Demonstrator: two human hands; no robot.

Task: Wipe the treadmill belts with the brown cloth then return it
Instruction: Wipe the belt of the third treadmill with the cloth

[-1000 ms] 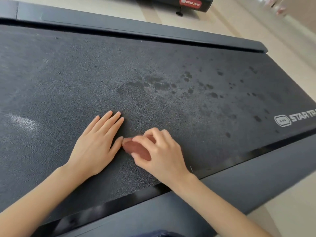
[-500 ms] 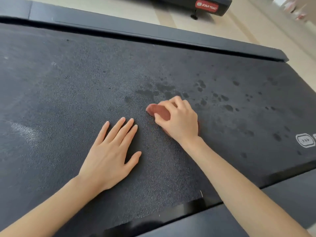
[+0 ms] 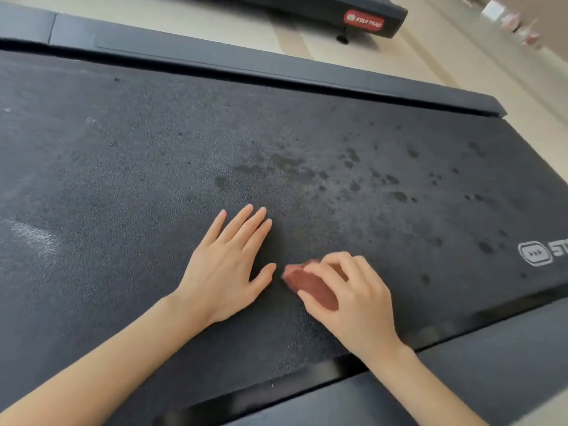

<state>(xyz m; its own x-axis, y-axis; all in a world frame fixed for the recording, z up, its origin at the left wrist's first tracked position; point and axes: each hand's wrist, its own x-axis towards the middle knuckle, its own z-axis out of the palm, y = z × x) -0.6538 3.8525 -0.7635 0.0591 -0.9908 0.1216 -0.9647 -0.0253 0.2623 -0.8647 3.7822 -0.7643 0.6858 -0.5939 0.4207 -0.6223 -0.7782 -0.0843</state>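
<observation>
Half a second ago the right hand was out in the middle of the treadmill belt (image 3: pixel 147 167), at the edge of the dark wet spots (image 3: pixel 353 167). Now we see that it has come back toward the near side rail (image 3: pixel 498 364), and the cloth came with it. The right hand (image 3: pixel 353 299) grasps the brown cloth (image 3: pixel 310 285), which is folded small. The fingers are curled over its top, the thumb is at its near edge, and the hand presses it on the belt. The cloth now lies just beside the thumb of the left hand (image 3: pixel 224 269); we cannot tell if they touch. The left hand is released and flat, its fingers straight, and it holds nothing. It only rests on the belt, at about the same place as before. The cloth and the fingers over it are a little blurred, so we judge that the stroke is not finished and that this is the pulling half of a back-and-forth wipe. The spots beyond the left fingertips, and those scattered to the right toward the printed logo (image 3: pixel 536 253), are not wiped away. This belt therefore needs more strokes, and they should reach farther out. A second treadmill (image 3: pixel 362 16) stands behind on the floor, so the return of the cloth is, in our opinion, not near.
</observation>
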